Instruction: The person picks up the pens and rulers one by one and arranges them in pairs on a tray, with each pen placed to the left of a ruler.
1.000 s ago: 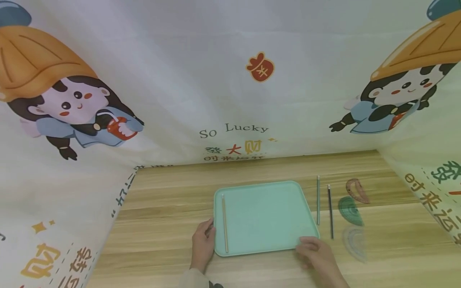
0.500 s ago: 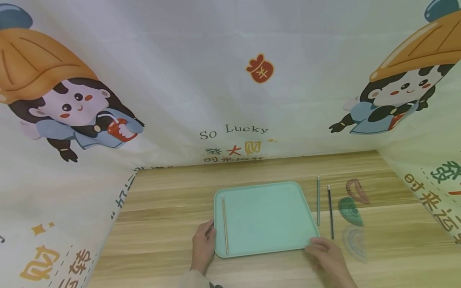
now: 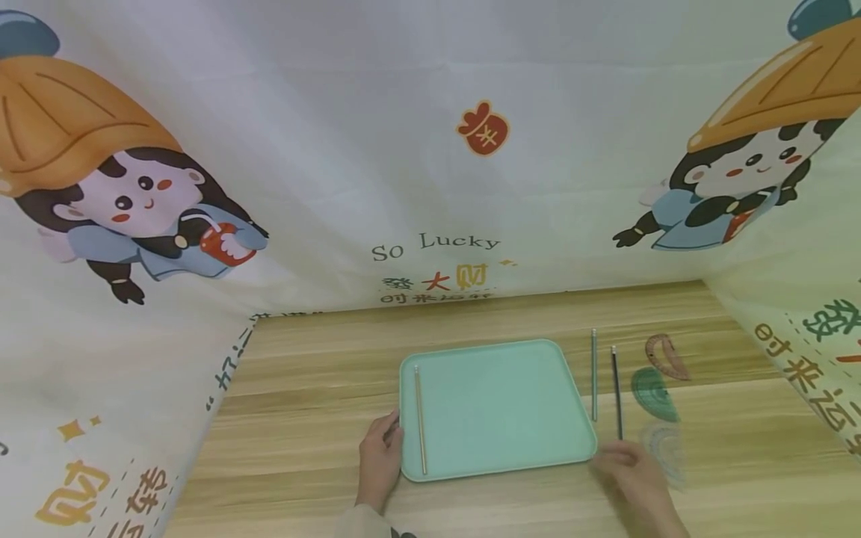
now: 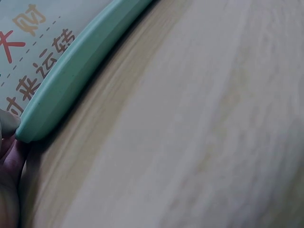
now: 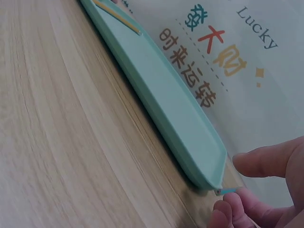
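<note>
A mint-green tray (image 3: 498, 411) lies on the wooden table, with a yellow pencil (image 3: 420, 422) along its left side. My left hand (image 3: 380, 457) grips the tray's left edge near the front; in the left wrist view the thumb (image 4: 8, 124) is on the rim and fingers are below. Just off the tray's front right corner is my right hand (image 3: 632, 474), by the lower end of a black pencil (image 3: 616, 392). The right wrist view shows its thumb (image 5: 263, 161) apart from the bent fingers, with a bluish pencil end (image 5: 227, 191) beside them.
Right of the tray lies a green pencil (image 3: 594, 377). Farther right are a reddish protractor (image 3: 658, 357), a green protractor (image 3: 655, 394) and a clear protractor (image 3: 667, 452), partly behind the right hand. A printed white cloth (image 3: 323, 187) hangs around the table's back and sides.
My right hand has let go of the tray's front right corner and moved right, toward the black pencil's lower end. The left hand and tray have hardly moved.
</note>
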Motion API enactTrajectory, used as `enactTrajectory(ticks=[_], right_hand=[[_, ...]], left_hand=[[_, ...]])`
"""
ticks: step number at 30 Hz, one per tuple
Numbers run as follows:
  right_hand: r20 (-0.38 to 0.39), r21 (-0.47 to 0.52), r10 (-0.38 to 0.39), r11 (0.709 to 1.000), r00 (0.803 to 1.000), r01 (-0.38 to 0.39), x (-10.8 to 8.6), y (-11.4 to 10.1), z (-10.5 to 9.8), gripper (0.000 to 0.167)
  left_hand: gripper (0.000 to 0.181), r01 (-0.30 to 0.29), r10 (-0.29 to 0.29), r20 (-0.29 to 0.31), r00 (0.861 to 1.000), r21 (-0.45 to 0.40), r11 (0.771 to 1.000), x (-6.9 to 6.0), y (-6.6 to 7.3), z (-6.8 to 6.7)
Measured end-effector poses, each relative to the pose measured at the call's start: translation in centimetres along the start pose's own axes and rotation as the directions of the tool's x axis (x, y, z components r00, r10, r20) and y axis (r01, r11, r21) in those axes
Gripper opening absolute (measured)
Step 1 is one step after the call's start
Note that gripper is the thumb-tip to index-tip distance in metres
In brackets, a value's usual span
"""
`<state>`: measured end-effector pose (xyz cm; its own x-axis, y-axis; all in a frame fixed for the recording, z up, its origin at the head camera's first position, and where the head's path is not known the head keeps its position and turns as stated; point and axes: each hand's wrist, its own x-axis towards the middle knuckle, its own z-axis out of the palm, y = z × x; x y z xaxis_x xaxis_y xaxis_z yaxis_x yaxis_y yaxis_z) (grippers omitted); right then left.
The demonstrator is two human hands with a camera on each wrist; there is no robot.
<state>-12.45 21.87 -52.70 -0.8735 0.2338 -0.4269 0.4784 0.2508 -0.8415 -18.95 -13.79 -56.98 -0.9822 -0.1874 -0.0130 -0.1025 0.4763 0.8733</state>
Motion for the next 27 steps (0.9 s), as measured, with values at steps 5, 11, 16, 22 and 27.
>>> enactTrajectory(ticks=[5,11,16,22,27], right_hand=[[-0.051,-0.002,-0.012,1.000,0.999,0.012,0.4,0.0,-1.0,0.055],[-0.071,-0.054,-0.050,0.997,0.996,0.046,0.7,0.2,-2.3,0.052],[-0.118,-0.140,-0.089,0.988,0.989,0.072,1.3,0.2,-3.2,0.051],[-0.136,-0.132,-0.046,0.991,0.990,0.028,1.5,0.6,-4.3,0.070],[-0.163,-0.119,-0.046,0.993,0.986,0.027,1.2,0.9,-4.8,0.074]], left_hand=[[0.036,0.000,0.000,-0.002,1.000,0.010,1.000,0.1,0.0,-0.1],[0.035,0.018,-0.018,0.002,1.000,0.012,1.000,0.1,0.1,-0.1],[0.036,0.026,-0.026,0.004,1.000,0.015,1.000,0.0,0.1,-0.1],[0.036,0.015,-0.015,0.001,1.000,0.016,1.000,0.1,0.0,0.0],[0.036,0.012,-0.012,-0.003,1.000,0.011,1.000,0.1,0.1,0.0]])
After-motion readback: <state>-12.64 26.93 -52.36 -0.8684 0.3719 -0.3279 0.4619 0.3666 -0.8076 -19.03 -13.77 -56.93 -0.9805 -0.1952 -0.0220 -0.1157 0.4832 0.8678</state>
